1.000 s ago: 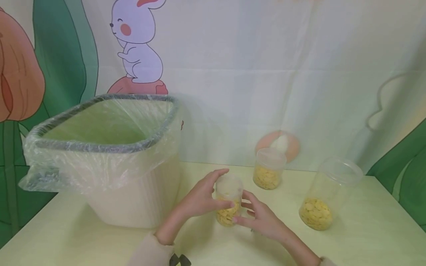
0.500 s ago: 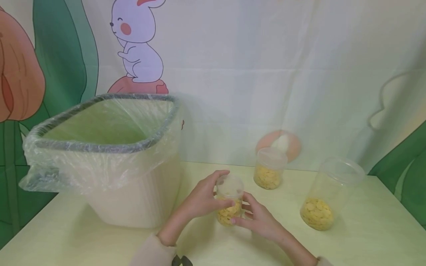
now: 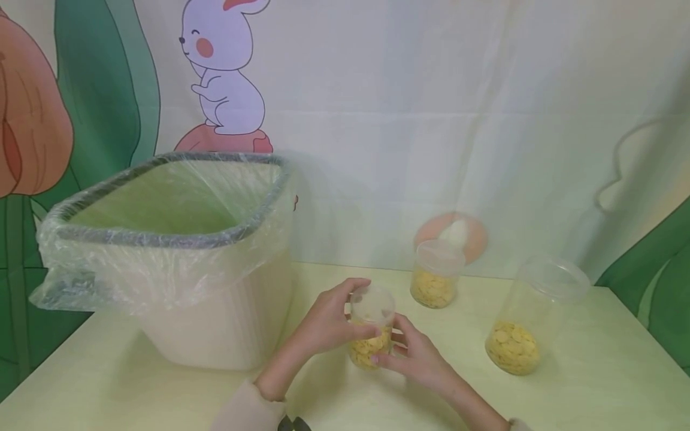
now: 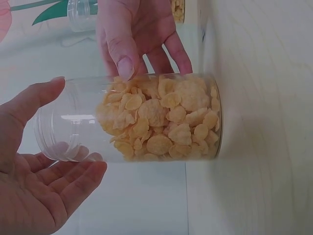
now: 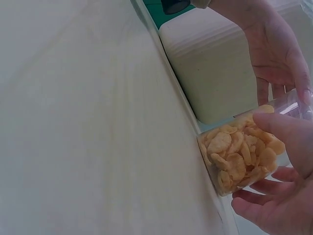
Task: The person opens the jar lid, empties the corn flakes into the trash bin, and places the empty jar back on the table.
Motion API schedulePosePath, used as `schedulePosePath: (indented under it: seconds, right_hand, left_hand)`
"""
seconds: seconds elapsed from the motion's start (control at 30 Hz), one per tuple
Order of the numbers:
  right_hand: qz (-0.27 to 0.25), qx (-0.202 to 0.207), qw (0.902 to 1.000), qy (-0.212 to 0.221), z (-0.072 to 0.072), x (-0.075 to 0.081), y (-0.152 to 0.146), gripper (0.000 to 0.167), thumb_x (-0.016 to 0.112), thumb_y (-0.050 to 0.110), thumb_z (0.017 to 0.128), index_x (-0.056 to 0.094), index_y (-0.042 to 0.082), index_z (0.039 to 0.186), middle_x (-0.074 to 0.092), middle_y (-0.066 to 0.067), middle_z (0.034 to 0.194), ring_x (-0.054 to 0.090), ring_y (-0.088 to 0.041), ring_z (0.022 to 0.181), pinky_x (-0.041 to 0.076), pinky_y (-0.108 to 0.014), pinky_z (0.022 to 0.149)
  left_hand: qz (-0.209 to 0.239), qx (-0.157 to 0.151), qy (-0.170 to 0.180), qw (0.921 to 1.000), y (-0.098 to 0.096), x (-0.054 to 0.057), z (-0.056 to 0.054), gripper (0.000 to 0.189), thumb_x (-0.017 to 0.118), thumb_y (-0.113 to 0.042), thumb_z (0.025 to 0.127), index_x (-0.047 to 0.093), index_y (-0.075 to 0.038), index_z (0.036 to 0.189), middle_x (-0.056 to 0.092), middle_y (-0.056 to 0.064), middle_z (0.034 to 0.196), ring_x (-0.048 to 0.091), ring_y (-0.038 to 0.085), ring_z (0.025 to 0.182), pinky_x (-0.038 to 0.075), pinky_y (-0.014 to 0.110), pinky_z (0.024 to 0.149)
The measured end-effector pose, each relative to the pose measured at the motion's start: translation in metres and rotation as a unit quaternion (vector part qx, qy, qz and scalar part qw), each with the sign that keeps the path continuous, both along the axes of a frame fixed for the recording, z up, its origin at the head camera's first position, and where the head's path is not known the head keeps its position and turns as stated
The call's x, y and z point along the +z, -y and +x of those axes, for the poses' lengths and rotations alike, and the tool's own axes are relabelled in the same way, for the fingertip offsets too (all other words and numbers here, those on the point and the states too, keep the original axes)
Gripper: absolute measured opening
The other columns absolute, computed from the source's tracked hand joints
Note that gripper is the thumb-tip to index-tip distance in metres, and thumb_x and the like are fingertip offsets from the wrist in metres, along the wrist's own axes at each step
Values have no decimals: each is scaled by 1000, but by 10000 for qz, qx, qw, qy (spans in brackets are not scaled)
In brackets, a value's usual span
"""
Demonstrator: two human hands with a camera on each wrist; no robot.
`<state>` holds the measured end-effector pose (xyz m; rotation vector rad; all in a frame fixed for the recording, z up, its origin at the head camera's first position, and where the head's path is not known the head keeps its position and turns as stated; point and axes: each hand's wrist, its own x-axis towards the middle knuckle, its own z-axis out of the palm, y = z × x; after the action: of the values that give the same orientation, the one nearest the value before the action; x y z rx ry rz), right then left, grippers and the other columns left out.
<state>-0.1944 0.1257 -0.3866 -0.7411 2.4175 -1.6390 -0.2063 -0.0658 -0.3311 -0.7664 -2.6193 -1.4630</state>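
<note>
A clear jar [image 3: 369, 347] partly filled with yellow corn flakes stands upright at the table's front middle, its clear lid [image 3: 373, 299] on top. My left hand [image 3: 329, 317] grips it around the upper part; in the left wrist view the thumb lies on one side by the lid and the fingers curl round the other. Lower down, my right hand [image 3: 423, 356] holds the jar's body from the right, thumb at the front. The right wrist view has the flakes [image 5: 239, 156] close up, with the jar's bottom at the table surface.
Behind and to the right stands a lidded jar of flakes [image 3: 433, 287]; a taller one [image 3: 514, 344] is farther right. A large bin [image 3: 215, 311] lined with a clear plastic bag takes up the left. A printed cloth [image 3: 345, 149] hangs behind the table.
</note>
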Motion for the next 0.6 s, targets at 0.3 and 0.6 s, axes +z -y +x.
schedulePosePath:
  seconds: [0.3,0.6]
  right_hand:
    - [-48,-195,9998,-35,-1,-1,0,69,74,20,76,37,6,133,44,-16,132,43,-39,120,37,-49,98]
    - [-36,-181,9997,-157,-3,6,-8,62,76,20,75,44,6,125,51,-12,124,47,-33,117,39,-48,97]
  left_hand:
    - [201,14,-28,9998,0,2,3,68,79,-18,70,47,-1,126,53,15,123,54,32,107,53,36,77]
    - [532,40,195,9984,-1,10,6,67,79,-17,69,47,-6,127,52,11,126,53,30,109,52,32,78]
